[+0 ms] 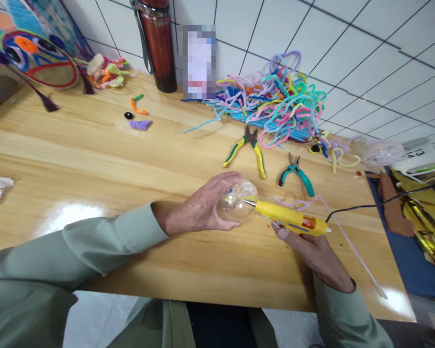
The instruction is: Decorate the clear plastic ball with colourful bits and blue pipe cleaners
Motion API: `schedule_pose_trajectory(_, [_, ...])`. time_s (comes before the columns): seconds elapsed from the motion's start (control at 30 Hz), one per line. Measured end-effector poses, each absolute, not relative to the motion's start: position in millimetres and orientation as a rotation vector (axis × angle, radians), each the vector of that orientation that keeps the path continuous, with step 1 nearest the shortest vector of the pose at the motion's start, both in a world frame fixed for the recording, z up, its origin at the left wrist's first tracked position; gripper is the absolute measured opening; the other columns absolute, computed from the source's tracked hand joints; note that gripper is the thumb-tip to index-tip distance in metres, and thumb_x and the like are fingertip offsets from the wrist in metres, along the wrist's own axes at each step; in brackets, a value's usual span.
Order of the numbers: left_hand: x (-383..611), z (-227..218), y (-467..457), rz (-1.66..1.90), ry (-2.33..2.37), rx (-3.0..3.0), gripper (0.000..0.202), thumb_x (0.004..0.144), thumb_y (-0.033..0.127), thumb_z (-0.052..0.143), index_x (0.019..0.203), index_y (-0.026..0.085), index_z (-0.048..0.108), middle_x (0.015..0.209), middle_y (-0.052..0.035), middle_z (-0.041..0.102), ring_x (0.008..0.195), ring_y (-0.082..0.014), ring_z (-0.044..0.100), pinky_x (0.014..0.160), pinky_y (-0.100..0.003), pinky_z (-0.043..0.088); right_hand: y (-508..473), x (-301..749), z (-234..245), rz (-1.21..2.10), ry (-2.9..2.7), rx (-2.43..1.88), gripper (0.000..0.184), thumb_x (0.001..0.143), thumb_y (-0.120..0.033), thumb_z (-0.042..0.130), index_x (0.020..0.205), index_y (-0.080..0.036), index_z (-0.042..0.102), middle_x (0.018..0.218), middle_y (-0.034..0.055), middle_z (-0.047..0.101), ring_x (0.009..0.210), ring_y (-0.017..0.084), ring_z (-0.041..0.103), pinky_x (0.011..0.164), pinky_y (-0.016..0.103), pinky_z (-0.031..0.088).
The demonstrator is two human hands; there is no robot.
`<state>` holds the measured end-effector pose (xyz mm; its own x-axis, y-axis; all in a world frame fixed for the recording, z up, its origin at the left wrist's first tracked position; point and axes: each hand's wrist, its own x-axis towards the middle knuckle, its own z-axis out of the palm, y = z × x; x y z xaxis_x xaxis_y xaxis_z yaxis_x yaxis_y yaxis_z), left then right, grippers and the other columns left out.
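My left hand (199,208) is wrapped round a clear plastic ball (234,205), holding it just above the wooden table. In my right hand (311,249) is a yellow hot glue gun (286,216), its metal nozzle pointing left over the ball. Whether the nozzle tip touches the ball I cannot tell. A black cord runs from the gun's back end to the right. Behind the ball lie yellow-and-green pliers (248,150) and teal-handled pliers (295,174), both with handles spread. A thin lilac pipe cleaner (297,203) lies just behind the gun.
A heap of coloured pipe cleaners (275,104) lies along the tiled wall, beside a dark red flask (159,48) and an upright blurred-out rectangle (199,63). A decorated mask-like craft piece (39,58) stands at left. A clear glue stick (351,244) lies at right, near gold foil (424,222).
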<state>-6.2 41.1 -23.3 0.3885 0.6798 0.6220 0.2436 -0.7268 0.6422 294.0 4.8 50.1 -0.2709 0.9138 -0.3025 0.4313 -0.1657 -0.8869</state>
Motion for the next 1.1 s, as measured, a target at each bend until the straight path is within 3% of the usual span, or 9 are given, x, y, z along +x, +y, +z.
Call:
schedule_pose_trajectory(0.47, [-7.3, -23.9, 41.3, 1.298, 0.784, 2.198, 0.105, 0.079, 0.045, 0.093, 0.164, 0.027, 0.033, 0.15, -0.0194, 0.06, 0.146, -0.0401, 0.059, 0.122, -0.065, 0.052, 4.6, 291.8, 49.7, 1.422, -1.702, -1.48, 0.043, 0.088, -0.067, 0.081, 0.098, -0.025, 0.086, 0.094, 0.0071, 0.085, 0.089, 0.027, 0.079, 0.081, 0.037, 0.067])
schedule_pose_trajectory(1.1, [-6.1, -23.7, 41.8, 1.29, 0.795, 2.162, 0.102, 0.077, 0.046, 0.093, 0.16, 0.032, 0.035, 0.151, -0.0169, 0.061, 0.146, -0.039, 0.06, 0.122, -0.065, 0.053, 5.0, 291.4, 49.1, 1.423, -1.671, -1.54, 0.05, 0.085, -0.072, 0.081, 0.101, -0.025, 0.087, 0.101, 0.0092, 0.087, 0.098, 0.031, 0.081, 0.093, 0.044, 0.068])
